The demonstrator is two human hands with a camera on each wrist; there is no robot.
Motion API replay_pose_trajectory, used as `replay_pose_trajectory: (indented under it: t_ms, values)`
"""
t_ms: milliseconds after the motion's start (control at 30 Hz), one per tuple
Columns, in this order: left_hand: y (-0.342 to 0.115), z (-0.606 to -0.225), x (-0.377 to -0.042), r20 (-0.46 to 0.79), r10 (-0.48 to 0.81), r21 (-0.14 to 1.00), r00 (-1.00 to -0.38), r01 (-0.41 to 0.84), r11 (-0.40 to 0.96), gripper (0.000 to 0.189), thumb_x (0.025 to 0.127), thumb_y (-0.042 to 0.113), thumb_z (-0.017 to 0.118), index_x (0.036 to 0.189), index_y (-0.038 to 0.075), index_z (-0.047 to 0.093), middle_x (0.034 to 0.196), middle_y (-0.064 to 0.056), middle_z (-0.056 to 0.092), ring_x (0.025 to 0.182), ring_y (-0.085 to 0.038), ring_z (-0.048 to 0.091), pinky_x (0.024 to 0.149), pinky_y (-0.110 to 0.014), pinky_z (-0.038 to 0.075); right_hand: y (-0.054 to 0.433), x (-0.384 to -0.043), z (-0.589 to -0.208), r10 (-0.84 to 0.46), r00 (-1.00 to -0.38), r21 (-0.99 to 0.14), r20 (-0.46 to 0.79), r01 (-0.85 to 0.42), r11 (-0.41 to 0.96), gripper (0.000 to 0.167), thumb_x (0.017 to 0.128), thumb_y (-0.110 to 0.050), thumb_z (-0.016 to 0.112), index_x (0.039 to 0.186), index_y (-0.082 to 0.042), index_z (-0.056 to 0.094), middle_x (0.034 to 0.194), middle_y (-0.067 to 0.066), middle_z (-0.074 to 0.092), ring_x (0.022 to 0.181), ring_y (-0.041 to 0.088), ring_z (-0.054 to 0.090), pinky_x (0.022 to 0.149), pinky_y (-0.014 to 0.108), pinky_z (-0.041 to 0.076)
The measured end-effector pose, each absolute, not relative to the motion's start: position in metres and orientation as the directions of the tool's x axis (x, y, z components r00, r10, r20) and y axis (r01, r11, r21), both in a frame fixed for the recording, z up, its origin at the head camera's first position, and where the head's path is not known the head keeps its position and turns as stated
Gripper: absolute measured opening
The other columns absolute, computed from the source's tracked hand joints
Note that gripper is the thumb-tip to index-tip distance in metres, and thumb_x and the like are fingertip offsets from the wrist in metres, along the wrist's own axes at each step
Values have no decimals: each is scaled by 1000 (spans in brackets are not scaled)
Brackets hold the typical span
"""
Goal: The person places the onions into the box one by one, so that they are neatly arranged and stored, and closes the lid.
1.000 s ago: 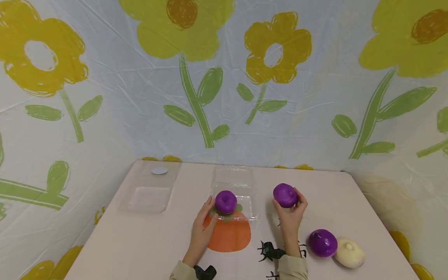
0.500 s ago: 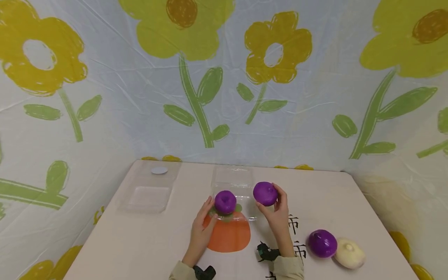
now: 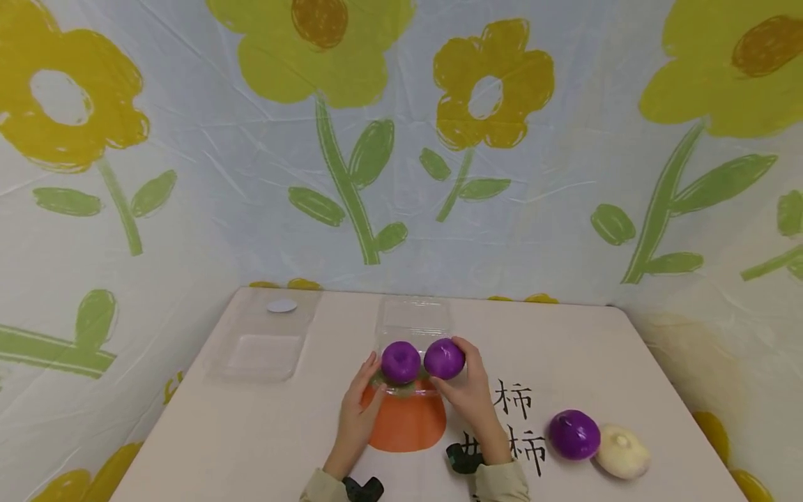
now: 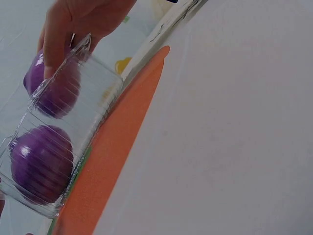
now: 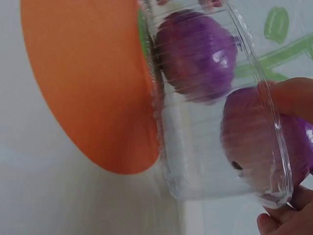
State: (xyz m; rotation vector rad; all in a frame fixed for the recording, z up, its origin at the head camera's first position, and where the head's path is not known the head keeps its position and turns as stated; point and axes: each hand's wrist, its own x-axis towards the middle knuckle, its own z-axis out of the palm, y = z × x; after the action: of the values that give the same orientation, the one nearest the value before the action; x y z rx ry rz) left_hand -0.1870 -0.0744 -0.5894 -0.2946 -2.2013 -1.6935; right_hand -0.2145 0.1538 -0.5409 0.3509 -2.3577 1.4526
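A purple onion sits in the left part of a clear plastic clamshell box with its lid folded back. My right hand grips a second purple onion at the box's right side. The right wrist view shows that onion partly below the rim, its lower side seen through the ribbed wall and my thumb at the rim. My left hand rests along the box's left side with fingers fairly straight; only its fingertips show in the right wrist view.
To the right lie a third purple onion and a whitish onion-shaped vegetable. Another opened clear box stands at the left with a white oval on its lid. A flowered cloth rises behind the table.
My right hand has carried its purple onion leftward and slightly down, from right of the clear box to beside the first onion. The left hand has stayed at the box's left side.
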Motion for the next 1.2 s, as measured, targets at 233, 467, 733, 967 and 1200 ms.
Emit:
replay_pose_trajectory:
  t_ms: [233,467,733,967,1200]
  values:
    - [-73,-591,-188,399,-59,894,-915,374,247,45,97,14,64,142,17,56,154,0,42,145,-24,33,114,-58,26,144,-215,-544,-95,-885,-717,455,-428,550,79,73,-14,84,142,-4,47,140,23,44,128,40,36,98,66,43]
    - [-71,-592,-188,405,-89,889,-910,370,271,47,94,6,65,140,10,57,153,-8,44,143,-29,35,115,-25,23,142,-218,-550,-103,-895,-706,434,-409,579,76,76,-19,79,142,0,46,140,28,43,134,50,29,100,76,30]
    - [-73,-592,-188,397,-71,892,-915,366,267,46,96,10,65,141,13,56,154,-4,43,144,-27,35,112,-14,20,144,-214,-551,-140,-884,-710,446,-444,547,72,78,-16,69,142,6,43,143,31,43,136,53,25,97,81,28]
    - [-75,-589,-186,357,-49,906,-933,333,260,46,97,18,64,142,19,55,155,4,41,145,-19,32,116,-27,23,144,-212,-551,-136,-873,-717,468,-465,520,69,79,-12,67,142,5,44,142,28,45,137,49,24,97,78,32]
    - [-75,-590,-187,366,-54,899,-929,338,277,46,97,16,65,142,17,56,155,2,42,145,-21,33,115,-47,27,149,-212,-548,-109,-926,-827,360,-371,422,59,86,-12,68,140,2,50,146,27,42,142,49,20,105,77,24]
